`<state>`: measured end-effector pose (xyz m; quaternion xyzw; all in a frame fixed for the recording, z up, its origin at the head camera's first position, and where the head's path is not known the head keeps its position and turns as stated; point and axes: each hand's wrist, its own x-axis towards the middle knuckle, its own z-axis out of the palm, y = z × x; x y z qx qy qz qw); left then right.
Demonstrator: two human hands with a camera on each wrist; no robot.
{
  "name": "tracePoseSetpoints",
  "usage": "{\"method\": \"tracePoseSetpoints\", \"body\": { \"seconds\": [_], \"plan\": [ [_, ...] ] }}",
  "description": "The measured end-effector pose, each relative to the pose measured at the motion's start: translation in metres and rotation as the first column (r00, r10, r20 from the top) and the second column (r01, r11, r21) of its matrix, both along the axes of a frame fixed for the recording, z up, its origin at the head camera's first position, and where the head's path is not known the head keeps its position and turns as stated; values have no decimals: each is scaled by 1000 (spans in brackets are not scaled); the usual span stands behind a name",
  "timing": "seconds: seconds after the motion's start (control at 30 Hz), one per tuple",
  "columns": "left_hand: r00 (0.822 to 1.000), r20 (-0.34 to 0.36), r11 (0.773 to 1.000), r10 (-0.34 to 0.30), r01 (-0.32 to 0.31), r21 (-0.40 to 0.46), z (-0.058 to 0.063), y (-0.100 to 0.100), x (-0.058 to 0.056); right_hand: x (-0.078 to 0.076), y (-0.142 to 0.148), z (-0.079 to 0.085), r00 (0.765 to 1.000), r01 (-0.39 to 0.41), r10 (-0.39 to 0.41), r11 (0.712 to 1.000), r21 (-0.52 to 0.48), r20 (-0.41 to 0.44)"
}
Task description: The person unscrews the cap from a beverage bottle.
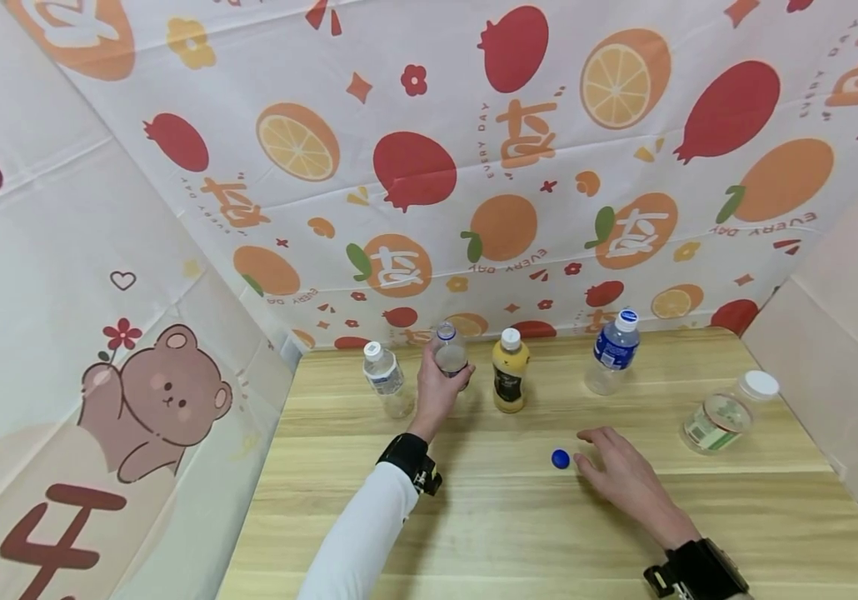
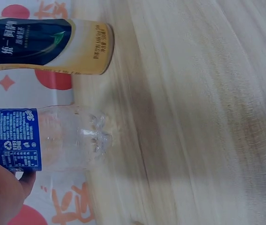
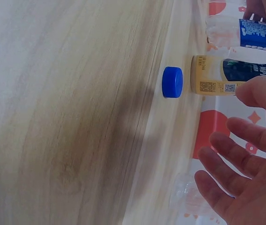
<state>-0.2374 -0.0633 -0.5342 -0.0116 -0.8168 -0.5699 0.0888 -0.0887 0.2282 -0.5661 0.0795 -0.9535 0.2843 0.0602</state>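
Note:
My left hand (image 1: 438, 385) grips a clear plastic bottle (image 1: 450, 354) with a blue label, its fingers wrapped partly behind it. No cap sits on this bottle's neck, which has a blue ring. A blue bottle cap (image 1: 560, 459) lies on the table, and in the right wrist view the cap (image 3: 172, 82) rests with its ridged side showing. My right hand (image 1: 620, 475) hovers just right of the cap, fingers spread and loosely bent, holding nothing. A yellow milk tea bottle (image 1: 509, 375) with a dark label and white cap stands right of the gripped bottle.
Left of my left hand is a clear bottle (image 1: 387, 382) with a white cap. A blue-labelled bottle (image 1: 613, 354) stands at the back right, and a wider white-capped bottle (image 1: 729, 412) farther right. A fruit-print cloth (image 1: 429, 242) hangs behind the wooden table (image 1: 504, 533).

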Motion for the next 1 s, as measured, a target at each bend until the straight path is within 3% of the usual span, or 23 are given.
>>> {"method": "tracePoseSetpoints", "body": {
  "seconds": [0.67, 0.83, 1.0],
  "plan": [
    [999, 30, 1000, 22, -21, -19, -15, -1, -4, -3, -1, 7, 1000, -21, 21, 1000, 13, -23],
    [1000, 23, 1000, -11, 11, -11, -21, -4, 5, -6, -1, 15, 999, -21, 22, 1000, 9, -38],
    [999, -22, 1000, 25, -25, -18, -25, -8, 25, -14, -3, 23, 998, -14, 13, 1000, -11, -68]
  ]
}}
